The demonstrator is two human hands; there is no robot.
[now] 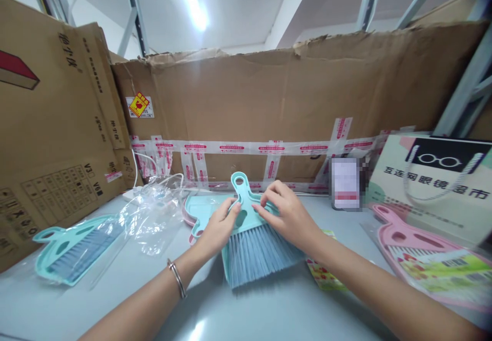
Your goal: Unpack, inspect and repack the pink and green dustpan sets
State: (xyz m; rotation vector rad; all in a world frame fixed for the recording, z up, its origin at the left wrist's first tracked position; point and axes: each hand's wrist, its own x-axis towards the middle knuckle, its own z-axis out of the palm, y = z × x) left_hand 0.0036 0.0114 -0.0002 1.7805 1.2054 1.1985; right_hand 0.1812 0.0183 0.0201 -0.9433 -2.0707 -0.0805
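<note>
A teal hand brush with grey-blue bristles lies in the middle of the grey table, its handle loop pointing away from me. My left hand grips the left side of its teal head, fingers curled over the edge. My right hand pinches the right side of the head, fingertips pressed on the plastic. Under and behind the brush lies a teal dustpan on a pink one. A bracelet sits on my left wrist.
Another teal brush-and-pan set in clear wrap lies at the left, beside loose plastic bags. A wrapped pink set and a paper bag stand at the right. Taped cardboard walls enclose the table; a printed card lies under my right forearm.
</note>
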